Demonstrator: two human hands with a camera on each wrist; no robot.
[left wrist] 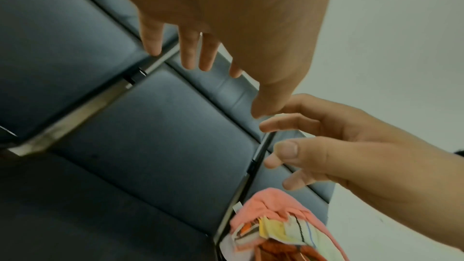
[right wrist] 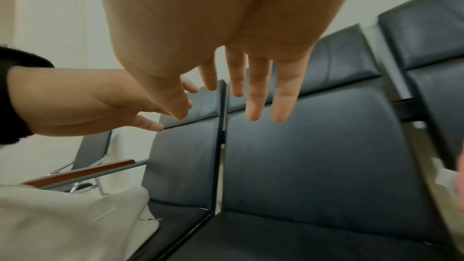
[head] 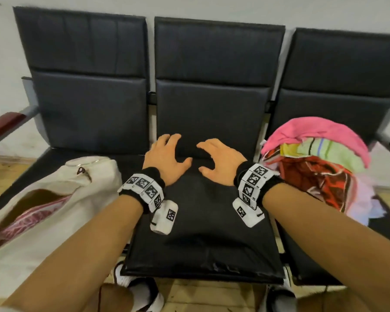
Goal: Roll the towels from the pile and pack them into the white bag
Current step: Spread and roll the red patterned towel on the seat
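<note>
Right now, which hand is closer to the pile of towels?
The right hand. It hovers over the middle seat, just beside the towel pile on the right seat. The left hand is farther off, nearer the white bag.

Three seats (head: 203, 217) – one bag (head: 43, 212) – two hands (head: 167, 158).

Bare middle seat (head: 203, 210) between bag (head: 43, 212), towels (head: 320, 163)

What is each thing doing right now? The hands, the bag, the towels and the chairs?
left hand: open, fingers spread, holding nothing.
right hand: open, fingers spread, holding nothing.
white bag: unzipped, lying on the left seat, pink-striped cloth showing inside.
towel pile: heaped unrolled on the right seat, pink towel on top.
middle seat: no towel on it.
</note>
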